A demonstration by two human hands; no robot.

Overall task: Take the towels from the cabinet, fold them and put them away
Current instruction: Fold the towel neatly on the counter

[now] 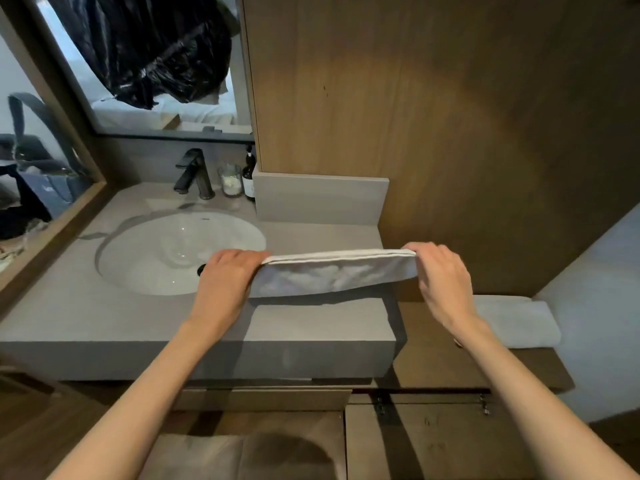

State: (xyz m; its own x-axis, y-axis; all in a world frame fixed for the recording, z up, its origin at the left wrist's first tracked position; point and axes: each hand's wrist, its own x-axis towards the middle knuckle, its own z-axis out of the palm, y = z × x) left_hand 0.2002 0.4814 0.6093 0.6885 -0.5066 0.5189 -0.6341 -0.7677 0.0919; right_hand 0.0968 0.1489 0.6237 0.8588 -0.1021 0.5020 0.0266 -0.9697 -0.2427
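Both arms outstretched — left hand (227, 277) and right hand (441, 271) pinch the folded towel (334, 275) ends; taut.

Grey vanity counter (104, 313) — faucet (194, 174), glass (230, 180), bottle (248, 178) at back.

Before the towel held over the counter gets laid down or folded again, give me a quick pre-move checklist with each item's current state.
1. Left hand grips one end of the towel: ok.
2. Right hand pinches the other end: ok.
3. Towel stretched between the hands, top edges aligned: ok.
4. Counter below bare for laying down: ok.
5. Towel clear of the sink: ok, it hangs beside the basin's right rim.
6. Room beside the folded towel on the shelf: cannot tell.
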